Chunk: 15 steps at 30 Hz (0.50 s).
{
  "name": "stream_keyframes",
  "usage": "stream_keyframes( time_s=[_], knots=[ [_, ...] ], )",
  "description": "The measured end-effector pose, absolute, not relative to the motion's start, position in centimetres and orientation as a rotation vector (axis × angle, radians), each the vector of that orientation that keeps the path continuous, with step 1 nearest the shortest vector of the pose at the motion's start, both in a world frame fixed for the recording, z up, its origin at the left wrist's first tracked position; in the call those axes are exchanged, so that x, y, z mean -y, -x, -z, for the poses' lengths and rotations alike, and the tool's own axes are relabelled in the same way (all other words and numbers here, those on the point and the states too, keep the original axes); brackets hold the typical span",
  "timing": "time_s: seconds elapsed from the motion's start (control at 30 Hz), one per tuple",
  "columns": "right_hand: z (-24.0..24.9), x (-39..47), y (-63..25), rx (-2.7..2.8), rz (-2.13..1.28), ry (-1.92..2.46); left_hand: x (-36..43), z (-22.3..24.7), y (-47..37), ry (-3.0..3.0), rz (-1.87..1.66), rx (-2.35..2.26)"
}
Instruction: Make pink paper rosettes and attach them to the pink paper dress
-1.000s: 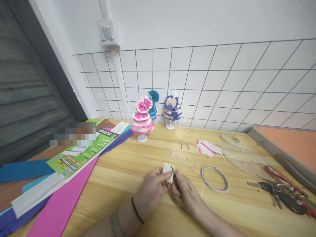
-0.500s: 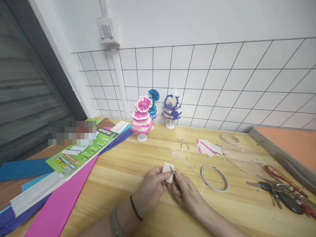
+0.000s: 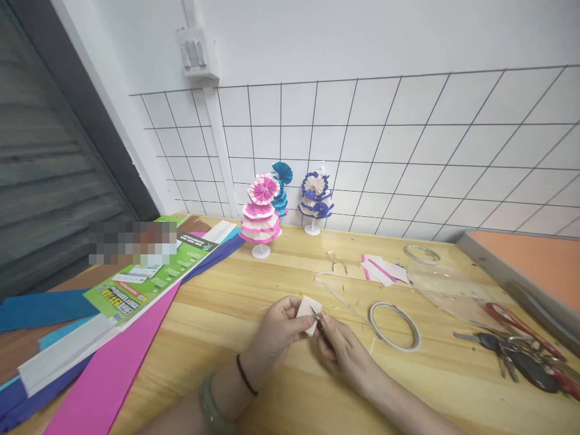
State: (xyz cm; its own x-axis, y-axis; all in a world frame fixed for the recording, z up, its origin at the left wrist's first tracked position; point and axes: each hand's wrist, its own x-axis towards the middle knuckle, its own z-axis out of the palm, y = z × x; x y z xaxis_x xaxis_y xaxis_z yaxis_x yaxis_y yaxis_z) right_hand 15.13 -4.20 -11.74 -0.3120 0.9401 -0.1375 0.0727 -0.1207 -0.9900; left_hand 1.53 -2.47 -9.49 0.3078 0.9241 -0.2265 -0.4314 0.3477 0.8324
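A small folded piece of cream-white paper [image 3: 309, 309] is pinched between the thumb and fingers of my left hand [image 3: 284, 326]. My right hand [image 3: 342, 347] is closed round small dark scissors [image 3: 324, 333], mostly covered by my fingers. Their pointed tip lies against the paper's right side; I cannot tell whether the blades are cutting into it. Both hands are close together above the wooden table [image 3: 217, 356]. Nearest on the right is a roll of narrow double-sided tape [image 3: 372, 323], with a loose strip trailing from it toward the left.
Doll-like figures in pleated paper skirts, pink [image 3: 260, 223], teal [image 3: 281, 175] and blue [image 3: 316, 205], stand at the back. Coloured paper [image 3: 113, 368] and a green packet [image 3: 136, 290] lie left. Right are paper scraps [image 3: 383, 270], another tape roll [image 3: 421, 254], keys [image 3: 502, 350] and a tray [image 3: 471, 254].
The paper and both hands have shifted very slightly to the left. The scissors' tip still rests at the paper, and both grips are the same.
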Motion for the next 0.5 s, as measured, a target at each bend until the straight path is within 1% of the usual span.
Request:
stream_keyframes(
  time_s=[0.5],
  knots=[
    [12.36, 3.74, -15.29, 1.442, -1.477, 1.158, 2.29, 9.42, -1.42, -0.769, -0.978, -0.802]
  ],
)
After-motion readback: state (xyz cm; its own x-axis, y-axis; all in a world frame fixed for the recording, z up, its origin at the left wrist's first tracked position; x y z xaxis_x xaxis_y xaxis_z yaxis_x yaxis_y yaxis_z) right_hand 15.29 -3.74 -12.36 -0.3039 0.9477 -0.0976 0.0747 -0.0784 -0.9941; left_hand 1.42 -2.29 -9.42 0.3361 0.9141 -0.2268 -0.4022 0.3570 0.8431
